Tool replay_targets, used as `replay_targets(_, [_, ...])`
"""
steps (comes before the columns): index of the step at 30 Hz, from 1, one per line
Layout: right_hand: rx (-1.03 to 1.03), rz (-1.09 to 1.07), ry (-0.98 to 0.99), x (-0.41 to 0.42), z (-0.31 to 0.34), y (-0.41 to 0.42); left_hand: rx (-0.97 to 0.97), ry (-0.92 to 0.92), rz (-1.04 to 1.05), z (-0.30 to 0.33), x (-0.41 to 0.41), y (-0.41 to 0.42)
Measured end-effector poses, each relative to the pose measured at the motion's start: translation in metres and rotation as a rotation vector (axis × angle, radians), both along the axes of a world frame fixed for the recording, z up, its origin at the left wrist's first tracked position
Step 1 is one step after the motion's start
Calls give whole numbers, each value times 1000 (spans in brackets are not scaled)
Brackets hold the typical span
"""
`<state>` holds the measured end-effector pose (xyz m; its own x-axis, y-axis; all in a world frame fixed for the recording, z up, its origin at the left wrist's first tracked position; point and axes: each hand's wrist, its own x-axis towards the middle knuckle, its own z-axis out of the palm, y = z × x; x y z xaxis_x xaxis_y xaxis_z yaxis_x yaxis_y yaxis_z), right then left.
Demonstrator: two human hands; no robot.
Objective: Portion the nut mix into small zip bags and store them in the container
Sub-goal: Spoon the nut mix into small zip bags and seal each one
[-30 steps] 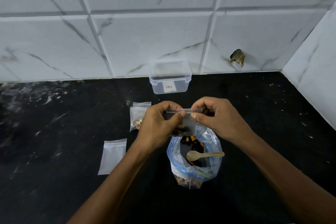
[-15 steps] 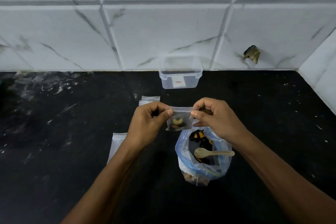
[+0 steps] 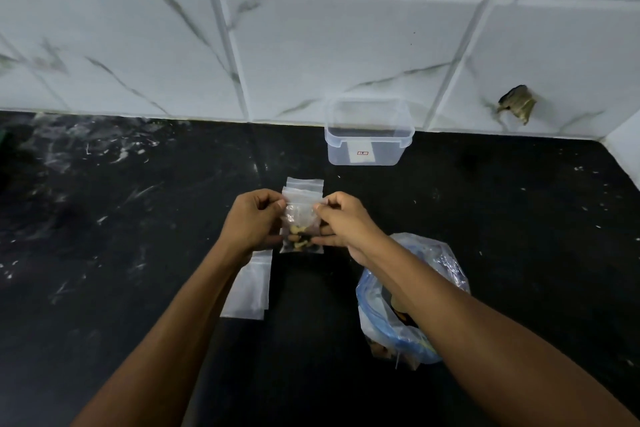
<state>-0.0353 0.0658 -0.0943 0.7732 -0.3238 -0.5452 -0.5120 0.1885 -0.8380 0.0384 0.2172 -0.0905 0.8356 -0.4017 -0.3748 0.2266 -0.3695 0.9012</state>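
A filled small zip bag (image 3: 300,230) is being pinched at its top corners by the left hand (image 3: 254,224) and right hand (image 3: 341,224), apparently being sealed; placing it in the container (image 3: 369,135) is likely being called for next

White marbled wall tiles (image 3: 311,45) above black countertop (image 3: 138,218).

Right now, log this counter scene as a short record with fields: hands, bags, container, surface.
left hand: pinches the top left edge of the small zip bag
right hand: pinches the top right edge of the same bag
small zip bag: held upright, nuts at its bottom
filled bags: lying behind the held one
empty bags: flat, under the left forearm
nut mix bag: open, partly hidden by the right forearm
container: clear, lidless, by the wall
counter: black
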Motion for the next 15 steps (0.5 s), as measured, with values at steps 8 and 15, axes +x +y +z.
replay_targets(8, [-284,90,107,32,-44,14,130,-19,6,-46,32,-8])
replay_targets(15, [-639,138,105,39,-52,18,177,-78,6,-62,38,-8])
